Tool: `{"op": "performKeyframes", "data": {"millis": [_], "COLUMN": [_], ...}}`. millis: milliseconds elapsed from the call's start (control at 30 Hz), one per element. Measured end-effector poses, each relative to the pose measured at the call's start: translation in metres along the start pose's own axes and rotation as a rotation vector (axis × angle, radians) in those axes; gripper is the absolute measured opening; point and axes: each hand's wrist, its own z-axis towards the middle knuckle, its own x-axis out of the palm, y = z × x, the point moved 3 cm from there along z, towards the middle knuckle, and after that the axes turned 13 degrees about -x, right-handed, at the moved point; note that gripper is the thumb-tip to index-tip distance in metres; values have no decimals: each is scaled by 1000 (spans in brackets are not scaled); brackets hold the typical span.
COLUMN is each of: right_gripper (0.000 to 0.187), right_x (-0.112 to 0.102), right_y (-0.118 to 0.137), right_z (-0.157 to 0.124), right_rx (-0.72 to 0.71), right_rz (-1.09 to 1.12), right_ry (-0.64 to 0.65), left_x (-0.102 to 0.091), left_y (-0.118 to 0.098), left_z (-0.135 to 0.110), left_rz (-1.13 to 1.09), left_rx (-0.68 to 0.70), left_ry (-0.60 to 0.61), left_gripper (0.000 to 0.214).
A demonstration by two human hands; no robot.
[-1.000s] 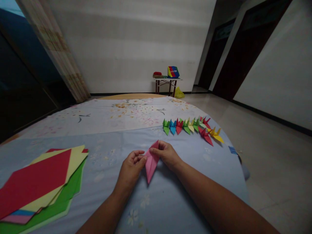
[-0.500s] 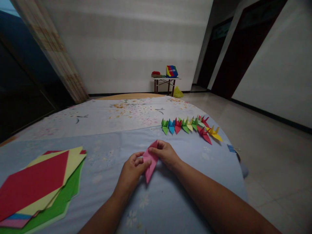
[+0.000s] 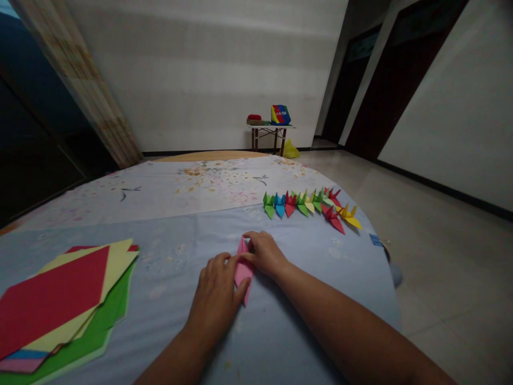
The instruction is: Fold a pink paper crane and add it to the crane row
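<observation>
A folded piece of pink paper, narrow and diamond-shaped, is between my two hands near the middle of the table. My left hand grips its left edge, thumb at the lower right and fingers bent over the upper left side. My right hand pinches the upper part, with the fingertips near the top point and the thumb across the middle. The fingers cover parts of the paper's upper half. Beyond my right hand stands a row of folded paper cranes in green, blue, red, pale yellow and yellow.
On the left lies a stack of coloured paper sheets, red on top. A light blue floral tablecloth covers the round table, whose edge curves away at right. By the far wall, a small table bears a colourful box.
The pink paper has been lowered toward the tablecloth and turned more upright in view. My left hand has rolled over, its back now facing up, and my right hand has shifted slightly left.
</observation>
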Motion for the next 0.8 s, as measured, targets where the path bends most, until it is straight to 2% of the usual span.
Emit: {"op": "performKeyframes", "data": {"millis": [100, 200, 467, 667, 800], "right_gripper": [51, 46, 24, 16, 14], "right_x": [1, 0, -4, 0, -1], "right_y": [2, 1, -8, -9, -10], "right_z": [1, 0, -2, -2, -3], "right_rx": [-25, -29, -14, -30, -29], "right_rz": [-80, -79, -146, -181, -167], "right_ry": [16, 19, 35, 92, 111], "left_x": [-2, -2, 4, 0, 3], "left_y": [-2, -3, -7, -10, -5], "left_z": [-1, -2, -4, -3, -8], "left_rz": [96, 150, 264, 288, 269], "left_rx": [68, 117, 129, 152, 165], "left_ry": [24, 61, 114, 180, 155], "left_gripper": [33, 32, 37, 39, 41]}}
